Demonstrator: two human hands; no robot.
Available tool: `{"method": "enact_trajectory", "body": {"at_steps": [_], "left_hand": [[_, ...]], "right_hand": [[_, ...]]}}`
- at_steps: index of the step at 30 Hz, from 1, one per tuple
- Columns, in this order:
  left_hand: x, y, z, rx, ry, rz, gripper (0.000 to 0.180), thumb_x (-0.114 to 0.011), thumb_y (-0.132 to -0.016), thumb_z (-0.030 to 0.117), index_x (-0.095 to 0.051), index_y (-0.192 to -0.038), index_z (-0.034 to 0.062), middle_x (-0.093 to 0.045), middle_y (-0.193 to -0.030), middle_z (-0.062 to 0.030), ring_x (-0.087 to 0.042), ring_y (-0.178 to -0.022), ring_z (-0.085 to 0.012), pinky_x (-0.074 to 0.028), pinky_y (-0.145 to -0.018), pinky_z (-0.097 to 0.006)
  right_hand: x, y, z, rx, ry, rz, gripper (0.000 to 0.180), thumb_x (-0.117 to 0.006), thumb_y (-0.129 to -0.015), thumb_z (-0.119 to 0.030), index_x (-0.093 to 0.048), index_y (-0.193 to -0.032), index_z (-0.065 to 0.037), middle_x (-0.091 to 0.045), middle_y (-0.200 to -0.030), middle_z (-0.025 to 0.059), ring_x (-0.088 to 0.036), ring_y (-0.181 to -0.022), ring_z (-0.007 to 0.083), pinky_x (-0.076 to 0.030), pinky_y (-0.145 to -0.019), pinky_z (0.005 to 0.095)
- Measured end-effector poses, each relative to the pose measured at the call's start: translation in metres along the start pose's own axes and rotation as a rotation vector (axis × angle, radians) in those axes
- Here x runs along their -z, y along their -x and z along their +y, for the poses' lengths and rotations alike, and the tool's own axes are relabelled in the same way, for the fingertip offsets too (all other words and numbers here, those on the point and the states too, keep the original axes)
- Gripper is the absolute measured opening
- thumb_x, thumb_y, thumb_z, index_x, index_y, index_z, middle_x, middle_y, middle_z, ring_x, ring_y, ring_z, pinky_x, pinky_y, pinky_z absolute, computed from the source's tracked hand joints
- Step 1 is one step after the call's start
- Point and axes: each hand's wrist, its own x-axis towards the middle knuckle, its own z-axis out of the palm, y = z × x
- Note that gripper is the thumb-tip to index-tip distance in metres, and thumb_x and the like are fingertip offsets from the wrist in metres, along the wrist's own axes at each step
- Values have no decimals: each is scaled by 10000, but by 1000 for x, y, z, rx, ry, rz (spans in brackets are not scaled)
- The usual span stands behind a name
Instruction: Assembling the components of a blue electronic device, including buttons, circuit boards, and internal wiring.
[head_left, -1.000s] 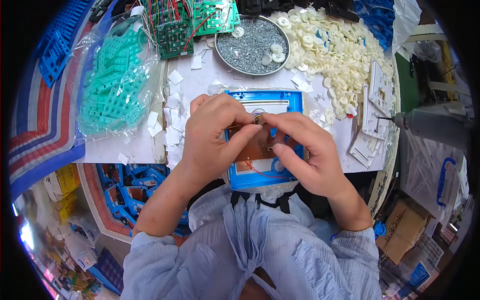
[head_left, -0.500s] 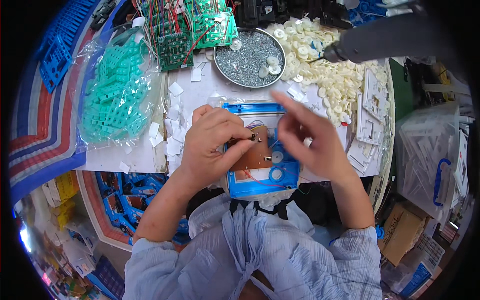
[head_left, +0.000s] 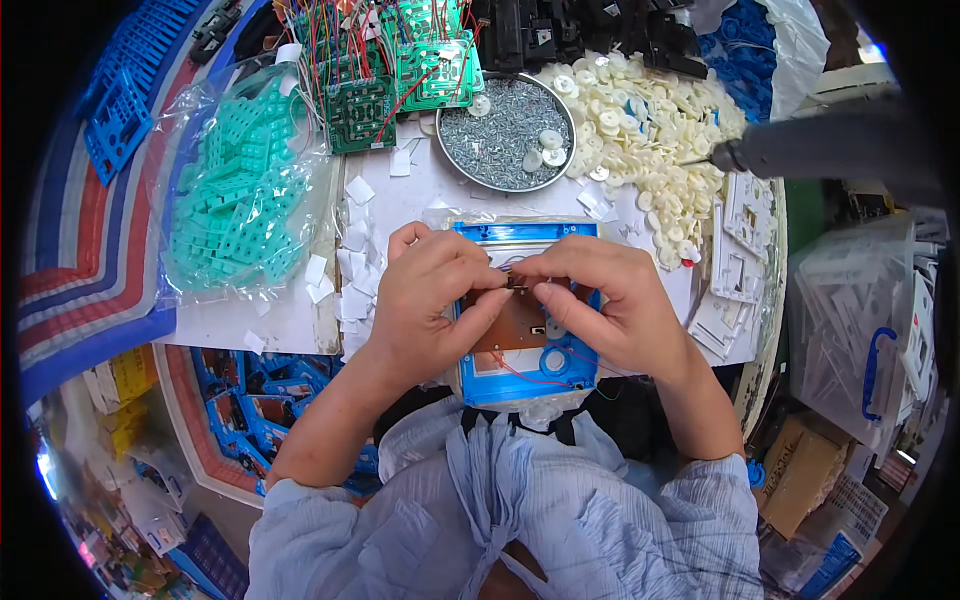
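Together left hand (head_left: 432,300), right hand (head_left: 600,305) pinch small dark part (head_left: 514,283) over blue plastic housing (head_left: 530,372).

The two hands are covering most of the brown circuit board (head_left: 510,325); the small dark part (head_left: 516,283) pinched between their fingertips is showing too little to identify.

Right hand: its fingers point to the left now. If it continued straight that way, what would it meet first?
The right hand would meet the left hand almost immediately: their fingertips nearly touch over the brown board in the blue housing. Depth is hard to judge here.
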Motion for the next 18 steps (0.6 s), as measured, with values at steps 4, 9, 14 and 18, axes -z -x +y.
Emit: {"method": "enact_trajectory", "body": {"at_steps": [4,9,14,18], "left_hand": [[-2,0,3,10,-33,36,134,-788,-788,35,-705,-878,88,-663,-845,-22,-595,-787,-188,-367,-855,-387],[-7,2,1,-9,-45,52,135,-791,-794,102,-702,-890,136,-656,-887,10,-626,-835,-174,-338,-909,-437],[-4,2,2,-31,-77,28,139,-795,-796,113,-701,-896,139,-664,-902,19,-636,-853,-165,-342,-920,-450],[-5,3,2,-31,-82,37,149,-797,-793,107,-698,-899,137,-664,-904,18,-637,-854,-167,-345,-921,-449]], "right_hand": [[-4,4,-2,5,14,34,195,-691,-914,-19,-748,-1101,-5,-733,-940,149,-706,-797,283,-548,-693,348],[-7,7,7,65,8,72,200,-683,-913,-2,-752,-1101,-15,-737,-941,134,-709,-775,239,-536,-658,317],[-4,7,4,-34,-77,85,223,-666,-911,7,-759,-1112,-28,-750,-962,112,-700,-747,179,-515,-617,272],[-2,9,8,-6,-62,69,238,-657,-908,11,-758,-1119,-29,-752,-979,112,-702,-771,184,-523,-634,275]]}}
